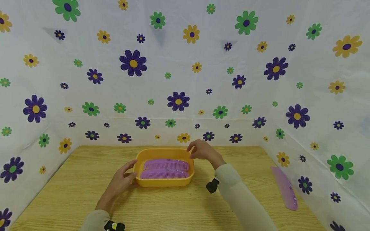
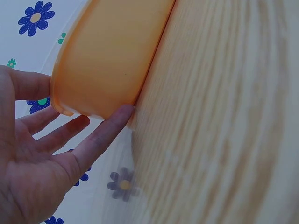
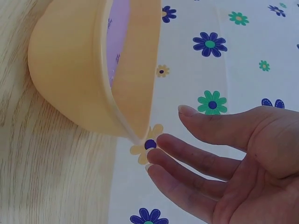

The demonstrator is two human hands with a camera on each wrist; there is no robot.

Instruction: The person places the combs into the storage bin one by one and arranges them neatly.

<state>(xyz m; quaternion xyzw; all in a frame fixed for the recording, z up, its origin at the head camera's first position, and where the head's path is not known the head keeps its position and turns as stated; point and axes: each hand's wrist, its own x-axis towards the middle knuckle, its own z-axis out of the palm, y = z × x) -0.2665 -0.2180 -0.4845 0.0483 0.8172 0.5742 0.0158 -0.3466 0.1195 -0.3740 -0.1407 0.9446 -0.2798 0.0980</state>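
Observation:
A yellow plastic basin (image 1: 163,183) with rounded corners sits on the wooden table. Two purple combs lie inside it, one comb (image 1: 166,164) behind the other comb (image 1: 164,174), teeth toward me. My left hand (image 1: 119,179) is at the basin's left end; in the left wrist view its fairly straight fingers (image 2: 100,140) touch the outer wall, with the thumb up at the rim. By the far right corner is my right hand (image 1: 203,150). The right wrist view shows its loosely bent fingers (image 3: 191,182) just off the rim, with nothing between them and the thumb.
Another purple comb (image 1: 284,189) lies by itself on the right side of the wooden table (image 1: 231,192). White cloth walls (image 1: 162,86) printed with flowers enclose the table at the back and both sides.

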